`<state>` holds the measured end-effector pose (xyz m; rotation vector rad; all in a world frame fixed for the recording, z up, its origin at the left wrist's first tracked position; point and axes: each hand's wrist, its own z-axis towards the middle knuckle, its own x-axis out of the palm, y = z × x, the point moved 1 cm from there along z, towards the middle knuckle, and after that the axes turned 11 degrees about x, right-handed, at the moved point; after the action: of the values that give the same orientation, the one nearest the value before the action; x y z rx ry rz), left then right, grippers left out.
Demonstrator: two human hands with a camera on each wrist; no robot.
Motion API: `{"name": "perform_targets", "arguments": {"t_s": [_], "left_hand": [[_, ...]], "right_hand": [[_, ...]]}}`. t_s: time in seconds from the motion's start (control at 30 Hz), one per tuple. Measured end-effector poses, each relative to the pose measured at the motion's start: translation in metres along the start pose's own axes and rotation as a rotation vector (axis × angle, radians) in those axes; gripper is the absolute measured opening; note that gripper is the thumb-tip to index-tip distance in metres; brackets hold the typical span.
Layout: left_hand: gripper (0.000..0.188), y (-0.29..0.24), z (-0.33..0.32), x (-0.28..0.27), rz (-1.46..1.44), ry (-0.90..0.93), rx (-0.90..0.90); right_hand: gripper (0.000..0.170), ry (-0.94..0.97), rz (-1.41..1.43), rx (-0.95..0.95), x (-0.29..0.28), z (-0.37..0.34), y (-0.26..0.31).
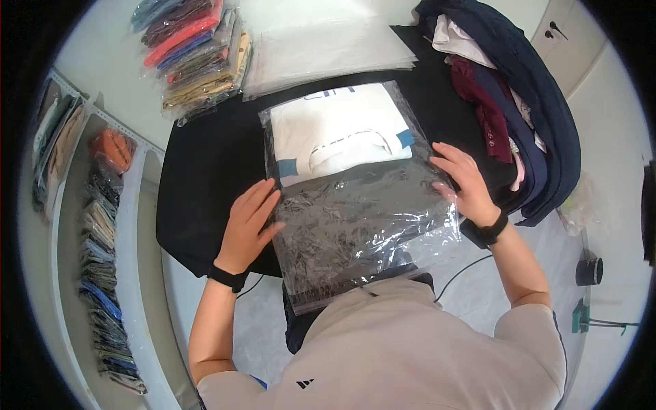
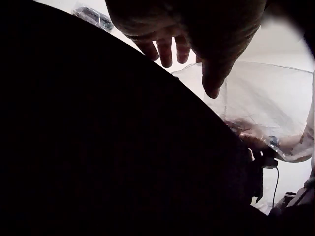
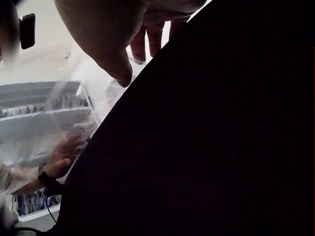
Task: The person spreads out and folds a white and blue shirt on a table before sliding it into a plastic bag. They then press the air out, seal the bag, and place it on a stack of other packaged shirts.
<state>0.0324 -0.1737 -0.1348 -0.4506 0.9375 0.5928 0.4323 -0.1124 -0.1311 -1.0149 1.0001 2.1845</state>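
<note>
A folded white T-shirt point(image 1: 342, 133) with blue patches and printed lettering lies inside a clear plastic bag point(image 1: 362, 219) on the black-covered table. The shirt fills the far half, and the bag's near half hangs toward the person's lap. My left hand point(image 1: 250, 225) is at the bag's left edge, fingers extended and fingertips by the plastic. On the opposite side my right hand point(image 1: 466, 183) has its fingers spread along the edge, the thumb over the film. Loosely extended fingers show in the left wrist view, with the raised clear film point(image 2: 266, 93) beyond. Dark cloth blocks much of both wrist views.
Bagged garments point(image 1: 195, 58) are stacked at the back left beside flat clear bags point(image 1: 328, 51). Unbagged clothes point(image 1: 506, 102) are heaped along the right side of the black table point(image 1: 198, 184). Shelves point(image 1: 102, 225) of packed garments stand at the left. A cable point(image 1: 465, 270) hangs below.
</note>
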Motion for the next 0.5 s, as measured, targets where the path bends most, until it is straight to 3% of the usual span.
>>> {"name": "perform_targets", "arguments": {"t_s": [0.17,0.27,0.33,0.4,0.47,0.5], "left_hand": [[0.049,0.006,0.017,0.0,-0.054,-0.021,0.097],[0.034,0.011,0.022,-0.005,-0.151,0.08,0.095],[0.02,0.018,0.02,-0.003,-0.267,0.044,-0.073],[0.019,0.028,0.02,0.002,-0.381,0.005,-0.133],[0.025,0.031,0.024,0.004,-0.492,-0.036,-0.191],[0.03,0.03,0.027,0.005,-0.644,-0.1,-0.378]], "right_hand": [[0.027,0.039,0.029,-0.036,0.001,0.015,-0.007],[0.018,0.074,0.041,-0.007,0.0,0.019,-0.012],[0.017,0.193,0.152,0.049,0.0,0.023,-0.021],[0.017,0.172,0.234,0.068,0.005,0.027,-0.024],[0.02,0.227,0.473,0.299,0.007,0.031,-0.023],[0.02,0.229,0.473,0.297,0.009,0.033,-0.022]]}}
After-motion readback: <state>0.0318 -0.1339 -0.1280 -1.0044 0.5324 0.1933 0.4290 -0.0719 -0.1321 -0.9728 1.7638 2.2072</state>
